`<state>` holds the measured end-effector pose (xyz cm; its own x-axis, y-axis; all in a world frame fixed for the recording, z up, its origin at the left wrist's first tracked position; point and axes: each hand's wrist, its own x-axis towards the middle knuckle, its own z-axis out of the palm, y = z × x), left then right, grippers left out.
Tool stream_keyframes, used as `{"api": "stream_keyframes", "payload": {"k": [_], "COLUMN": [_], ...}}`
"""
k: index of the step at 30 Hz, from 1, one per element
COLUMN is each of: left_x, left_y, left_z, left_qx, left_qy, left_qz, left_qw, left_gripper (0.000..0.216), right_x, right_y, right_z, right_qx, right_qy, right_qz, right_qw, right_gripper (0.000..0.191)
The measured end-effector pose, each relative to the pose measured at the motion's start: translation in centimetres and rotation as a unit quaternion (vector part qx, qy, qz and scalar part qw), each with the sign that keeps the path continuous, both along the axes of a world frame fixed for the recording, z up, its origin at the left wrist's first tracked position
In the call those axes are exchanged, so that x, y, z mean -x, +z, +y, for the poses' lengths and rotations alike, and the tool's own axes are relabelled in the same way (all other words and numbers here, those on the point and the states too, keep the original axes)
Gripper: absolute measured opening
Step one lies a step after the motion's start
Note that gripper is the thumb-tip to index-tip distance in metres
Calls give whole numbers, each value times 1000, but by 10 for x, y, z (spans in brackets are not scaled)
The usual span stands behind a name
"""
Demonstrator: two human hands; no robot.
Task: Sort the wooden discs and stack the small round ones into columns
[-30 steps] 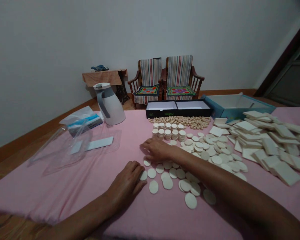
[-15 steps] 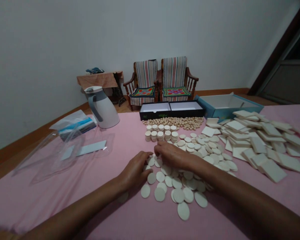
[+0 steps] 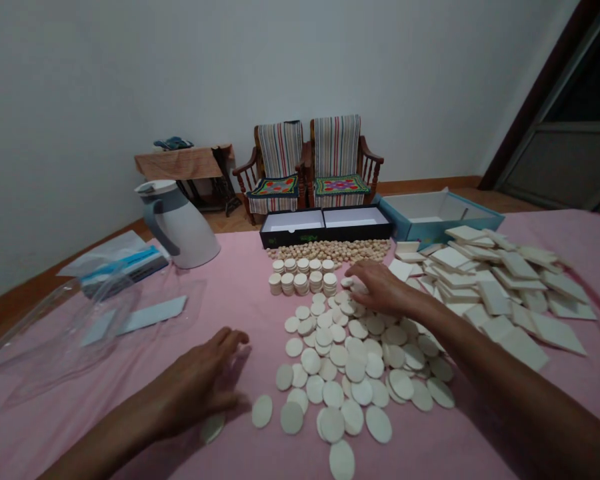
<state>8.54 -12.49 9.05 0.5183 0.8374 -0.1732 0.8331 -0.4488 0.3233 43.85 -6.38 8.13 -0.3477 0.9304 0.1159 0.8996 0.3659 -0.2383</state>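
Pale round wooden discs (image 3: pixel 356 369) lie in a loose heap in the middle of the pink cloth. My right hand (image 3: pixel 380 288) is at the heap's far edge, its fingers curled round a pale wooden disc (image 3: pixel 347 283) near the fingertips; whether there is more than one I cannot tell. Just left of it stand two rows of short disc stacks (image 3: pixel 302 285). My left hand (image 3: pixel 203 380) hovers left of the heap, fingers apart and holding nothing. Under its thumb side a single disc lies on the cloth, partly covered, with another beside the thumb.
Small wooden pieces (image 3: pixel 330 251) lie behind the stacks, before a black two-part box (image 3: pixel 325 235). A blue box (image 3: pixel 430 230) and a pile of square wooden tiles (image 3: pixel 495 283) occupy the right. To the left are a white jug (image 3: pixel 187 230), a blue packet (image 3: pixel 125 270) and clear plastic packaging (image 3: pixel 195 300).
My hands have parted: the left moved left and nearer, off the discs, while the right moved right toward the heap's far edge. The view has shifted slightly to the right.
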Motion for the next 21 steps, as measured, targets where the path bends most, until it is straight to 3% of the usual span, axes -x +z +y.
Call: {"api": "stream_keyframes", "payload": {"k": [4, 8, 13, 16, 18, 21], "left_x": [22, 9, -30, -58, -75, -94], "left_y": [-10, -18, -14, -10, -12, -20], "left_z": [-28, -33, -10, 10, 23, 43], "left_qx": [22, 23, -6, -12, -28, -86], "left_qy": [54, 46, 3, -62, -108, -95], "left_qz": [92, 76, -45, -151, -197, -215], "left_qw": [994, 996, 999, 987, 974, 968], "left_gripper": [40, 17, 14, 16, 28, 29], "right_x": [10, 11, -1, -11, -18, -29], "right_y": [-11, -19, -11, -6, -2, 3], "right_z": [18, 22, 8, -2, -8, -15], "right_qx": [77, 72, 82, 106, 117, 121], "right_qy": [-2, -18, 1, 19, 43, 68], "right_qz": [-67, -82, -50, -20, 12, 86], "right_qw": [995, 994, 995, 994, 992, 987], "right_gripper": [40, 35, 24, 23, 22, 24]}}
